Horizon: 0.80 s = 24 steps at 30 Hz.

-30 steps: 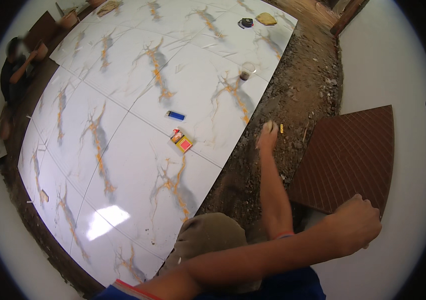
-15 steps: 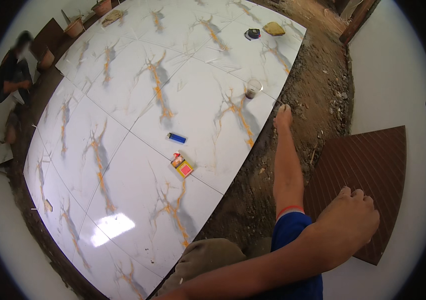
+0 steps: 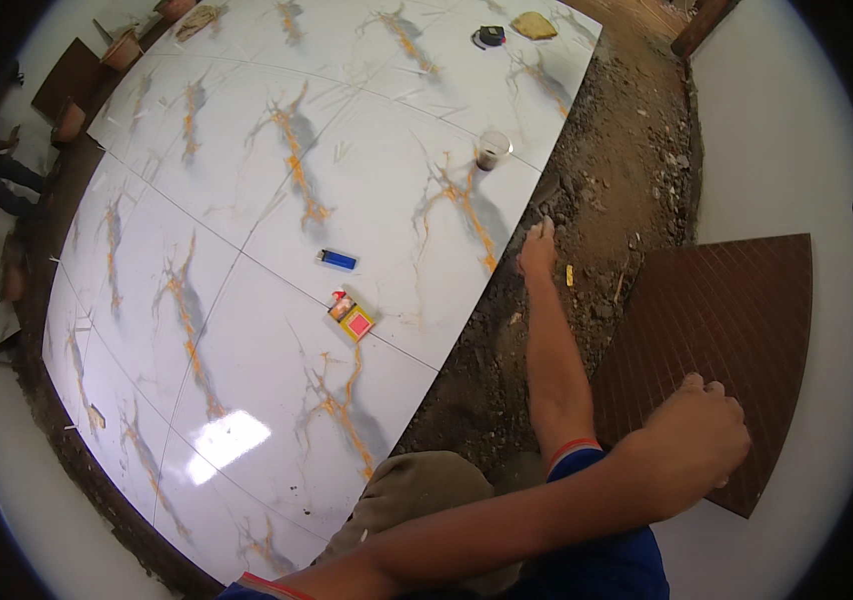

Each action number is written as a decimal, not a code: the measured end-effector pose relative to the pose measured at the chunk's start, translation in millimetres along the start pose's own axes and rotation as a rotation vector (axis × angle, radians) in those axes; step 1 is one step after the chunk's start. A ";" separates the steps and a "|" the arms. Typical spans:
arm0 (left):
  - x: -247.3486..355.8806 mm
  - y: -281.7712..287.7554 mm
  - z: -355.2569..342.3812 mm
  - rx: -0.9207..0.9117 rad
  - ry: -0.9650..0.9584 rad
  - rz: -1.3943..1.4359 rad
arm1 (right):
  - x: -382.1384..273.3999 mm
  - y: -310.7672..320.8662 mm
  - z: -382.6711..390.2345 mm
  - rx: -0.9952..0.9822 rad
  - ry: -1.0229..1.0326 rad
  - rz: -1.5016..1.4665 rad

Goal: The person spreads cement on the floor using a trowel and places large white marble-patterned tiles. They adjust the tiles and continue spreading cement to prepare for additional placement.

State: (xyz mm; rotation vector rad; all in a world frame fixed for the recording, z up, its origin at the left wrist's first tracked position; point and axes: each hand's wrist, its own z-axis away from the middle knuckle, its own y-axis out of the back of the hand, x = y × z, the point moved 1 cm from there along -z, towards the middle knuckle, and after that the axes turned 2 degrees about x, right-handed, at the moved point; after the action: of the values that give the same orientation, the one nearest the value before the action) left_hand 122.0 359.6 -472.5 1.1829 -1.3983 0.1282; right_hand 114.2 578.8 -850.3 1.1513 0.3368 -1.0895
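Note:
My right hand [image 3: 539, 250] reaches far over the soil strip beside the tiles' edge. Its fingers are closed round what looks like a small trowel-like tool [image 3: 547, 190], dull and partly lost against the dirt. Crossing over my right sleeve, my left arm puts my left hand [image 3: 689, 438] in front of a brown ribbed tile board [image 3: 712, 310]. That hand's fingers are curled; whether they grip anything is hidden. White marble-patterned tiles [image 3: 247, 340] lie left of my right hand, with a clear cup [image 3: 493, 150] close to their edge.
A blue lighter [image 3: 337, 260] and an opened cigarette pack [image 3: 352, 316] lie on the tiles. Farther off are a tape measure [image 3: 490, 37] and a yellowish sponge-like lump [image 3: 533, 26]. A yellow scrap [image 3: 570, 275] lies on the soil. Another person [image 3: 5, 180] crouches at far left.
The view has shifted, so most things sit a little higher and farther left. My right hand has drawn slightly back from the cup, uncovering the yellow scrap. The other person has shifted posture.

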 end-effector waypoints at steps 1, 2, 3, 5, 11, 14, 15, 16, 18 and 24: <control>2.7 -3.7 -2.4 0.053 -0.040 -0.011 | 2.2 -2.1 7.5 -0.001 0.052 -0.045; 8.3 -8.0 -5.4 0.088 -0.067 -0.023 | 6.8 -3.2 16.2 -0.018 0.043 -0.063; 13.1 -11.4 -7.9 0.122 -0.093 -0.039 | 9.7 -4.4 24.2 -0.022 0.099 -0.107; 19.5 -15.8 -12.6 0.098 -0.136 0.038 | 31.8 -2.8 51.6 -0.023 0.139 0.040; 28.0 -12.9 -1.3 -0.098 -0.157 -0.061 | 89.9 39.1 136.1 0.127 0.403 0.086; 32.5 -7.2 4.9 -0.001 -0.160 -0.139 | 66.4 49.9 139.0 0.102 0.316 -0.102; 36.5 -6.4 7.1 0.062 -0.157 -0.135 | 56.2 46.1 136.5 0.087 0.260 -0.128; 38.4 -5.5 8.1 0.059 -0.152 -0.088 | 43.6 38.0 127.1 0.032 0.137 -0.169; 41.9 -5.4 10.8 0.030 -0.139 -0.014 | 33.1 17.3 116.0 -0.003 0.052 -0.170; 38.5 -5.1 14.5 -0.072 -0.166 -0.177 | 125.1 -27.8 187.9 0.105 0.278 -0.062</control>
State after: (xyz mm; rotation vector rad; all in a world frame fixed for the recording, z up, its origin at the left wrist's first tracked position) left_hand 125.7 326.0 -448.5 1.2736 -1.4218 -0.1470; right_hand 96.0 353.4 -874.8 1.3981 0.5397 -1.0115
